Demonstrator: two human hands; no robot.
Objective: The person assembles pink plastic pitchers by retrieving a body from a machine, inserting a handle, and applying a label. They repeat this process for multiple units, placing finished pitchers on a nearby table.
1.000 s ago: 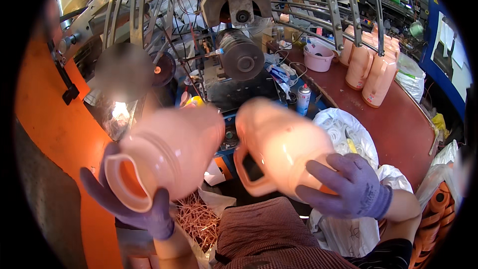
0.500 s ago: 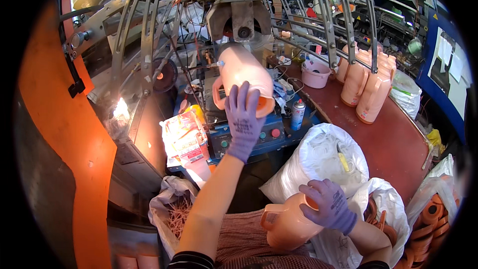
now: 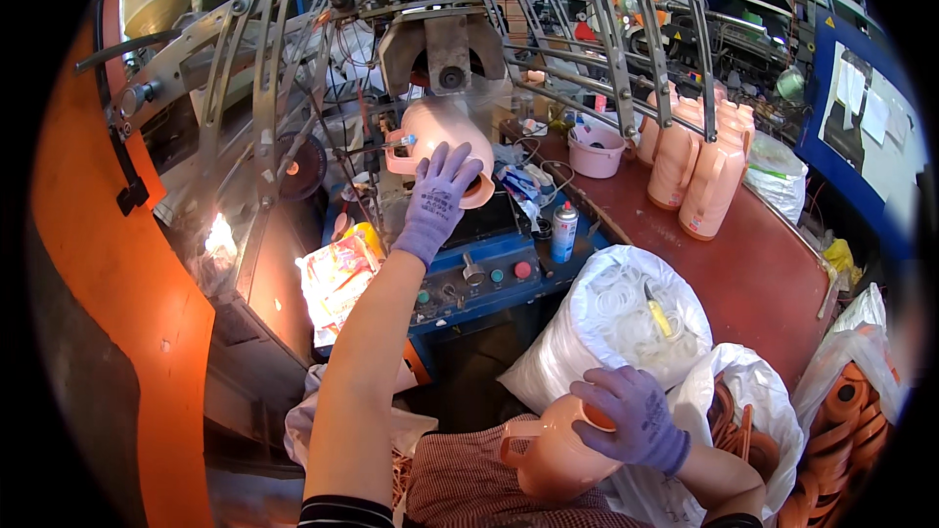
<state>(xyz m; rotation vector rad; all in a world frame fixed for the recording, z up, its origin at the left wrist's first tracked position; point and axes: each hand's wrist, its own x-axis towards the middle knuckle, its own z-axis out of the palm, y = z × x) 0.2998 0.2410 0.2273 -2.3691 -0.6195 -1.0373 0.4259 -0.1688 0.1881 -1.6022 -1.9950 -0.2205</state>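
A pink plastic jug [image 3: 445, 127] with a side handle lies tilted under the metal head of a machine [image 3: 445, 54], its open mouth toward me. My left hand [image 3: 437, 200], in a purple glove, is closed on the mouth end of this jug, partly covering the opening. A second pink jug [image 3: 558, 455] rests at my lap, its handle to the left. My right hand [image 3: 634, 420], gloved alike, is closed around the mouth of the lap jug; the fingertips are partly hidden at the opening.
A blue control panel [image 3: 479, 279] with buttons and a knob sits below the machine. Several pink jugs [image 3: 712, 176] and a pink bucket [image 3: 597, 152] stand on the red-brown table [image 3: 743, 284]. A spray can [image 3: 564, 233], a white sack of clear rings [image 3: 548, 352] and sacks of orange-brown parts [image 3: 846, 401] are around me.
My left hand has pushed the upper jug farther away, toward the machine head. My right hand keeps hold of the lap jug. The view has shifted slightly.
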